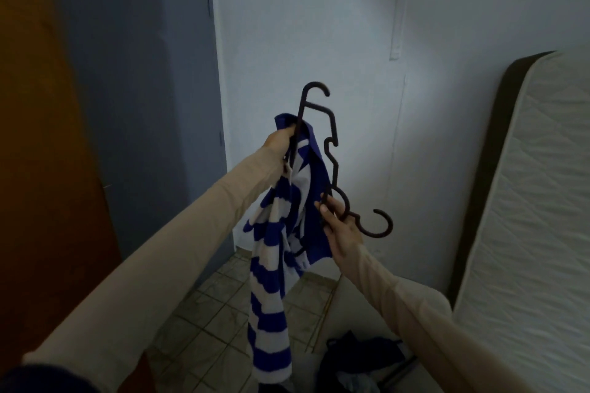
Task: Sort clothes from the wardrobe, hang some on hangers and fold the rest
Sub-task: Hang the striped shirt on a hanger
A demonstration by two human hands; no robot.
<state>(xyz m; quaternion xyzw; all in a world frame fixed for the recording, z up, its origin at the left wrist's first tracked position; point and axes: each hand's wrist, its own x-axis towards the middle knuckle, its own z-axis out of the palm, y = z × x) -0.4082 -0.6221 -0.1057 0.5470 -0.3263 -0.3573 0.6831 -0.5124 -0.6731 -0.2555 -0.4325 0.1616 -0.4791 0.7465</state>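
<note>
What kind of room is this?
Probably a bedroom. A white quilted mattress leans against the white wall, a tall grey wardrobe stands on the left, and dark clothes lie piled on the tiled floor.

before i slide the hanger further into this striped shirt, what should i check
1. Left hand holds the shirt up by its top: ok, fingers pinch the fabric and the hanger there.
2. Right hand has the hanger: ok, fingers curled round it near the lower hook.
3. Hanger inside the shirt: cannot tell, one arm lies against the fabric but folds hide where it goes.
4. Shirt clear of the floor: ok, its hem hangs above the tiles.
5. Shirt spread evenly: not ok, it hangs bunched and twisted.
6. Hanging rail in reach: cannot tell, none shows in view.
</note>
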